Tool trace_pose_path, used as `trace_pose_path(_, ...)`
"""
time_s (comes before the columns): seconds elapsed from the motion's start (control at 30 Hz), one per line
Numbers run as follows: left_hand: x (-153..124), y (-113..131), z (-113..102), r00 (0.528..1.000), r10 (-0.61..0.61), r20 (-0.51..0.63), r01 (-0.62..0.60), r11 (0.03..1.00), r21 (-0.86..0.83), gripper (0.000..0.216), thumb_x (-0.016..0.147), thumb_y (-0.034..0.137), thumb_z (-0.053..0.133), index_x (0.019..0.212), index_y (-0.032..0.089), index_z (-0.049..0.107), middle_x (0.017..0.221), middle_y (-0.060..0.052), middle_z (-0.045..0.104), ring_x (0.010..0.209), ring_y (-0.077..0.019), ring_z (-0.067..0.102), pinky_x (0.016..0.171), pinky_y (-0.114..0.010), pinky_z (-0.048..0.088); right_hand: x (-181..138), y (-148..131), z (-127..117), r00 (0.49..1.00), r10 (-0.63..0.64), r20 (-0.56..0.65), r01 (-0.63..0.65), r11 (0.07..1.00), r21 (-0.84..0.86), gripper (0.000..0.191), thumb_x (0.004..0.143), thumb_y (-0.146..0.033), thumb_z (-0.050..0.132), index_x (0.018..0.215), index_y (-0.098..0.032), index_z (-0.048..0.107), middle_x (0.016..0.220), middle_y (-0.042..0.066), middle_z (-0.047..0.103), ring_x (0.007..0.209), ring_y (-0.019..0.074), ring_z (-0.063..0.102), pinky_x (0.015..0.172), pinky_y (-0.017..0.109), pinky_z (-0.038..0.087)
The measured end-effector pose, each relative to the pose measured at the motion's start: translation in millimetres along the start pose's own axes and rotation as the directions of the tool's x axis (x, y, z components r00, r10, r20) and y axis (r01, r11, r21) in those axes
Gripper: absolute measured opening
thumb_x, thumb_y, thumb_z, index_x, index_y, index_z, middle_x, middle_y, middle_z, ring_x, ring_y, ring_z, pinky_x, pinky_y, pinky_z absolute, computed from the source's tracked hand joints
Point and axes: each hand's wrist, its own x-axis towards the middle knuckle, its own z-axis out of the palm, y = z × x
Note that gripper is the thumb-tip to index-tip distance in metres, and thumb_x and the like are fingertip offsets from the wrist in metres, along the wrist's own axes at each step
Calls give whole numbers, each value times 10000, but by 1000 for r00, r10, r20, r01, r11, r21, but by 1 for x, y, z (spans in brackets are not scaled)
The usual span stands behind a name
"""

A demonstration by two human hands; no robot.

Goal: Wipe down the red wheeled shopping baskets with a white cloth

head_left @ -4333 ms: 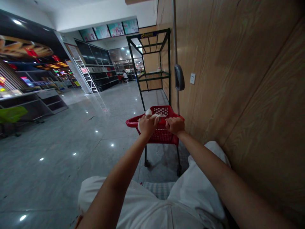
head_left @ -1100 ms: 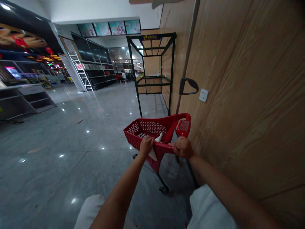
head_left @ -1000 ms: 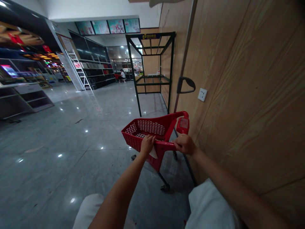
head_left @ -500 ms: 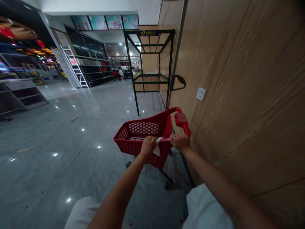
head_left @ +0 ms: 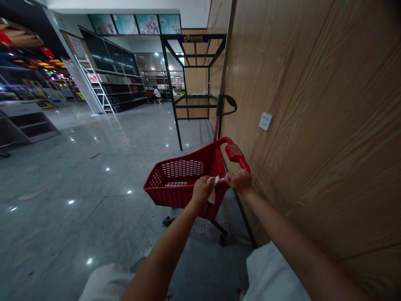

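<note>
A red plastic shopping cart [head_left: 171,194] with a perforated basket stands in front of me, its handle [head_left: 235,153] towards the wood-panelled wall. My left hand [head_left: 203,189] is closed on a white cloth [head_left: 212,196] at the near top rim of the basket. Part of the cloth hangs down over the cart's side. My right hand [head_left: 239,180] grips the cart where that rim meets the handle, close beside the left hand. Most of the basket floor is hidden by the near side wall.
The wood-panelled wall [head_left: 300,125] with a socket [head_left: 265,121] runs close along my right. Beyond the cart stands a dark metal rack [head_left: 196,106]. A white ladder [head_left: 97,85] leans by shelves at the left. A person [head_left: 157,93] is in the background.
My left hand has slid right along the rim with the cloth, nearer to my right hand. The cart appears slightly further left in view.
</note>
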Motion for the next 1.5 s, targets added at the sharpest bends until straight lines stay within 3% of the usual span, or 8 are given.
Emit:
trace_pose_path(0.17, -27, -42, -9, 992, -127, 27, 123, 985, 118, 166, 914, 297, 490, 992, 227, 618, 1000, -53, 612, 951, -201, 527, 842, -333, 416, 4, 5, 4, 1000, 4, 15, -5, 1000, 17, 330, 841, -271, 441, 656, -159, 691, 616, 65, 659, 564, 150, 520, 619, 308, 307)
trace_pose_path(0.47, 13, 22, -1, 999, -42, -18, 42, 999, -1, 318, 931, 359, 455, 1233, 279, 518, 1217, -55, 546, 1059, -199, 502, 862, -319, 406, 12, -4, 9, 999, 10, 35, -11, 1000, 23, 345, 855, -287, 422, 695, -157, 698, 626, 61, 647, 584, 163, 519, 637, 318, 326)
trace_pose_path(0.63, -17, -35, -11, 985, -129, 118, 110, 982, 155, 206, 915, 330, 492, 1076, 238, 581, 1045, -49, 592, 973, -197, 514, 828, -308, 399, 13, 11, 13, 997, 2, 72, -4, 1000, 30, 352, 865, -294, 424, 697, -151, 698, 642, 73, 646, 607, 173, 510, 662, 333, 338)
trace_pose_path(0.8, -46, -77, -21, 964, -240, 118, 206, 948, 243, 182, 917, 342, 484, 991, 228, 605, 1010, -61, 584, 962, -206, 512, 832, -324, 380, 14, 18, 13, 992, -3, 126, 1, 1000, 22, 333, 884, -291, 422, 774, -154, 705, 737, 81, 663, 688, 186, 530, 708, 336, 332)
trace_pose_path(0.97, -36, -46, -15, 951, -299, 74, 272, 928, 254, 279, 942, 398, 406, 1065, 229, 591, 1035, -75, 588, 954, -228, 522, 811, -353, 378, 3, -36, 15, 979, -84, 188, 75, 996, 53, 291, 905, -318, 491, 1133, -203, 630, 1023, 111, 648, 958, 242, 516, 914, 403, 277)
trace_pose_path(1.17, -16, 1, 2, 981, -183, 57, 171, 970, 171, 324, 945, 294, 412, 1266, 280, 458, 1171, -69, 553, 1046, -225, 502, 836, -353, 383, -11, -64, 30, 980, -50, 194, 46, 999, 23, 316, 909, -340, 495, 1163, -178, 593, 1083, 128, 612, 1024, 267, 465, 1020, 467, 169)
trace_pose_path(1.33, -35, -18, -4, 973, -187, 136, 154, 963, 221, 181, 920, 277, 467, 1072, 243, 560, 1025, -64, 575, 933, -207, 527, 790, -327, 394, -19, -40, 37, 979, -94, 181, 87, 995, 46, 297, 925, -333, 463, 1164, -215, 594, 1098, 107, 605, 1029, 247, 459, 1011, 440, 184)
trace_pose_path(1.5, -62, -38, -16, 968, -236, 84, 209, 945, 252, 176, 911, 322, 483, 1025, 243, 591, 990, -70, 586, 916, -216, 524, 804, -342, 382, -20, -40, 34, 985, -23, 174, 17, 999, 33, 254, 923, -352, 460, 1047, -234, 648, 1001, 96, 613, 966, 241, 474, 995, 438, 203)
